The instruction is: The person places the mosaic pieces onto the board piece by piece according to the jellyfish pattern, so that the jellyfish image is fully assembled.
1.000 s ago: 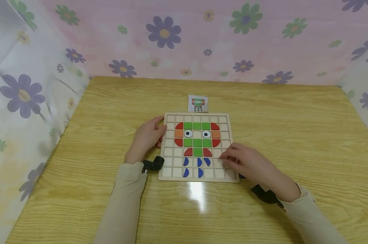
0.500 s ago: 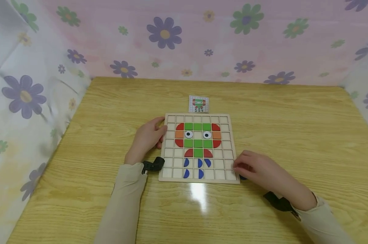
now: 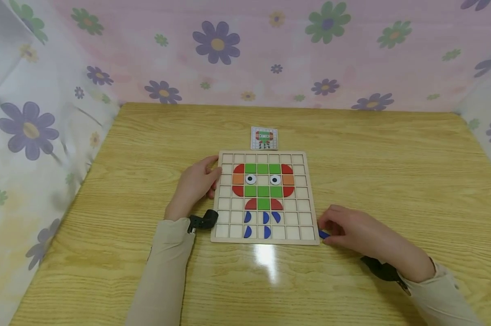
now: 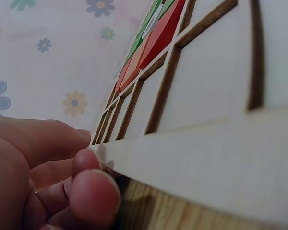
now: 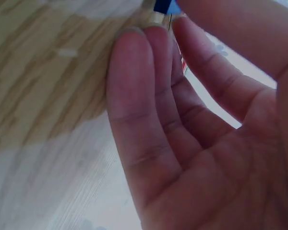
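Note:
A wooden grid board lies in the middle of the table, with colored pieces set in its squares. My left hand rests at the board's left edge; in the left wrist view its fingertips touch the board's side. Just off the board's lower right corner, my right hand pinches a blue piece between thumb and index finger. Only a bit of that blue piece shows in the right wrist view, at the thumb tip; its full shape is hidden.
Behind the board lies a small picture card with a similar colored figure. On the board, two white eye pieces sit among green squares, and several blue half-circles fill lower squares. A flowered cloth rises behind the table.
My right hand has moved from over the board's lower right squares to the right, off the board, and down to the blue piece. My left hand has stayed at the board's edge.

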Demonstrator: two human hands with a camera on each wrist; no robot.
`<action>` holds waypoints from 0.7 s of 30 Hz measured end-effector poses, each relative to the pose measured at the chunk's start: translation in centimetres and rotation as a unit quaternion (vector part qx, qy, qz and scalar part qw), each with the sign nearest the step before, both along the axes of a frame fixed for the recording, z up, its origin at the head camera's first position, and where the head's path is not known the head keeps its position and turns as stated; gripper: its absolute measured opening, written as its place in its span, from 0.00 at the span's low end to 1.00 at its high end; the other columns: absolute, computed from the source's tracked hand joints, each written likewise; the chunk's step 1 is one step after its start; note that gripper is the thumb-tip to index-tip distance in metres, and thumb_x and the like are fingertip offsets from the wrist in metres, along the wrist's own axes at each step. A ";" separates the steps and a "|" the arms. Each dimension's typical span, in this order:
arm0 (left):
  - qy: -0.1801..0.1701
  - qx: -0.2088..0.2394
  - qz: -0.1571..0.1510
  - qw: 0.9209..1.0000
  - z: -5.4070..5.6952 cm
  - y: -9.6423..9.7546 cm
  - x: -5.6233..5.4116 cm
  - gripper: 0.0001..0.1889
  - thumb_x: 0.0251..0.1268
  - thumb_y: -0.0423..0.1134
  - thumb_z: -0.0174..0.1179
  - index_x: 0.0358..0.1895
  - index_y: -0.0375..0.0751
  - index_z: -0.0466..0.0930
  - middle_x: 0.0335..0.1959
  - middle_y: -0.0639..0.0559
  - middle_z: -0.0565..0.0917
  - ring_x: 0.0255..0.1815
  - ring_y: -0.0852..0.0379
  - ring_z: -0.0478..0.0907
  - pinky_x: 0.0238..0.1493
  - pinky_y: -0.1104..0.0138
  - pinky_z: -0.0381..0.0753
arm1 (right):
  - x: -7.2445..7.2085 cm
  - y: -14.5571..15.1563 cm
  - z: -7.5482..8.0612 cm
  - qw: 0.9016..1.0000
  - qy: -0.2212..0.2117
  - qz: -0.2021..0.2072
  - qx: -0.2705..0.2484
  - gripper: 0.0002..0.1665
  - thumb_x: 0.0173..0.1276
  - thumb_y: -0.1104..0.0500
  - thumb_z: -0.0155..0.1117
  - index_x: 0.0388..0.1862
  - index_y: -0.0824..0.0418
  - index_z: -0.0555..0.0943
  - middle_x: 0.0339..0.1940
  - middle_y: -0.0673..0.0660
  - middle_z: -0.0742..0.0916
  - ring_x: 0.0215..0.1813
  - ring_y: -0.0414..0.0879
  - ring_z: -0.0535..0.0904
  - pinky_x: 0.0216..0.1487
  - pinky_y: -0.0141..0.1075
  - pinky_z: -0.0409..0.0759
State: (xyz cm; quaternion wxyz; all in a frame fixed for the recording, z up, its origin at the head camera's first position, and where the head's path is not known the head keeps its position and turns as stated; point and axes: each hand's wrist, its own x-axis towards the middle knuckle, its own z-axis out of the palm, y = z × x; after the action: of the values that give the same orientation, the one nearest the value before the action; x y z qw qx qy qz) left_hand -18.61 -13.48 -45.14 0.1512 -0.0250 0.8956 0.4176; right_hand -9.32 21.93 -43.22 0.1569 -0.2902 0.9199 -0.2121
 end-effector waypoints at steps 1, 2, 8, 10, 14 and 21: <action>0.001 0.000 0.000 1.000 0.0 0.0 0.0 0.25 0.65 0.50 0.48 0.66 0.56 0.59 0.18 0.48 0.77 0.13 0.52 0.75 0.22 0.63 0.70 | 0.0 0.0 0.0 1.000 0.005 -0.001 0.002 0.14 0.51 0.54 0.69 0.35 0.46 0.75 0.27 0.40 0.71 0.28 0.33 0.67 0.28 0.27 0.67; 0.002 0.000 0.000 1.000 0.0 0.0 0.0 0.25 0.65 0.50 0.48 0.66 0.56 0.59 0.18 0.48 0.77 0.13 0.52 0.75 0.22 0.63 0.71 | 0.1 0.0 -0.1 1.000 0.011 -0.002 0.004 0.13 0.51 0.55 0.69 0.35 0.46 0.75 0.27 0.40 0.71 0.28 0.33 0.67 0.28 0.27 0.67; 0.001 0.008 0.001 1.000 0.1 0.0 0.0 0.25 0.65 0.49 0.48 0.65 0.55 0.60 0.19 0.48 0.76 0.13 0.52 0.75 0.22 0.63 0.72 | 0.2 -0.4 -0.3 0.999 0.038 -0.015 0.020 0.11 0.52 0.57 0.68 0.32 0.44 0.76 0.30 0.38 0.73 0.28 0.32 0.68 0.30 0.27 0.69; 0.000 0.009 0.001 1.000 0.1 0.0 0.1 0.25 0.65 0.49 0.48 0.65 0.55 0.60 0.19 0.48 0.76 0.13 0.52 0.75 0.22 0.63 0.72 | 0.3 -0.5 -0.3 0.998 0.046 -0.021 0.025 0.10 0.53 0.57 0.68 0.32 0.45 0.77 0.30 0.38 0.73 0.28 0.33 0.68 0.30 0.28 0.70; -0.001 0.009 0.002 1.000 0.1 0.0 0.0 0.25 0.65 0.49 0.48 0.65 0.55 0.60 0.19 0.48 0.76 0.13 0.52 0.75 0.23 0.62 0.73 | 0.2 -0.7 -0.3 0.996 0.073 -0.032 0.027 0.08 0.53 0.59 0.66 0.34 0.49 0.80 0.31 0.40 0.76 0.29 0.33 0.70 0.31 0.31 0.71; -0.002 0.009 0.002 1.000 0.1 0.1 0.0 0.25 0.65 0.49 0.48 0.65 0.55 0.60 0.19 0.48 0.77 0.13 0.52 0.75 0.22 0.63 0.73 | 0.1 -0.6 -0.5 0.991 0.129 -0.030 0.023 0.10 0.51 0.64 0.66 0.34 0.54 0.81 0.33 0.43 0.79 0.34 0.36 0.75 0.35 0.35 0.75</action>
State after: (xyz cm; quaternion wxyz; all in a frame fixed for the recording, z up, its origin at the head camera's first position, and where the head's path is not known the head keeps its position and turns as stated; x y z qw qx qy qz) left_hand -18.58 -13.41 -44.99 0.1522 -0.0260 0.8916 0.4258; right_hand -9.25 21.28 -43.75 0.0369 -0.2841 0.9452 -0.1565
